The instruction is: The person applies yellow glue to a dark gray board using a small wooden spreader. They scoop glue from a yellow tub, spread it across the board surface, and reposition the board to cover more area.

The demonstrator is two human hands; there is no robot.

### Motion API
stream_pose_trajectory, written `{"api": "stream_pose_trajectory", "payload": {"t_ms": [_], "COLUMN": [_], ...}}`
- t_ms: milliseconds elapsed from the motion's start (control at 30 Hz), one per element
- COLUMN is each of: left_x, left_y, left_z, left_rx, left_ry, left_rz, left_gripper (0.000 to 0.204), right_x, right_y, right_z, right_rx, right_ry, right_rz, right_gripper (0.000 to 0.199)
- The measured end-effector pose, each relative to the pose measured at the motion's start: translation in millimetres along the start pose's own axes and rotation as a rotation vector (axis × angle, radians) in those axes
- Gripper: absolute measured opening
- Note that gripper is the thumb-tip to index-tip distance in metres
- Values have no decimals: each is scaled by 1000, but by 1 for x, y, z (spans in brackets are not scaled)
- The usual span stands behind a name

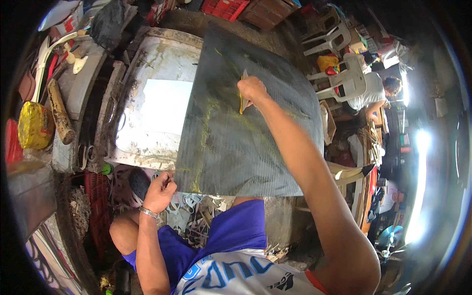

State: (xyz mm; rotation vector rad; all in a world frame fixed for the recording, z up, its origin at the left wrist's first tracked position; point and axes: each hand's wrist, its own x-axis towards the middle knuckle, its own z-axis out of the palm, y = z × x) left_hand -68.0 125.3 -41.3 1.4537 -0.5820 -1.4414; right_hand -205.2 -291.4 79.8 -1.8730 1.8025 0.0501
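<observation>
Dark ribbed sheet (231, 147) is laid across a stained white counter (157, 93), streaked with yellowish paste. Its near left corner is pinched by the left hand (160, 189) — fingers curled shut on the edge. A thin yellow-smeared scraper (244, 96) is gripped in the right hand (253, 91) — pressed against the sheet's upper middle.

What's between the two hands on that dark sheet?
In the head view, only the dark ribbed sheet, streaked with yellowish smears, lies between the left hand and right hand.
</observation>
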Motion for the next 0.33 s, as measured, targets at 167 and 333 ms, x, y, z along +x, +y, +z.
{"api": "stream_pose_trajectory", "payload": {"t_ms": [167, 333], "left_x": [1, 1], "left_y": [-4, -12], "left_z": [-1, -3], "left_rx": [38, 128], "left_ry": [0, -3], "left_rz": [12, 35], "left_gripper": [16, 25], "right_x": [11, 45], "right_y": [-36, -73], "right_z": [10, 32], "right_rx": [122, 280], "right_ry": [32, 73], "right_rz": [28, 45], "right_gripper": [33, 35]}}
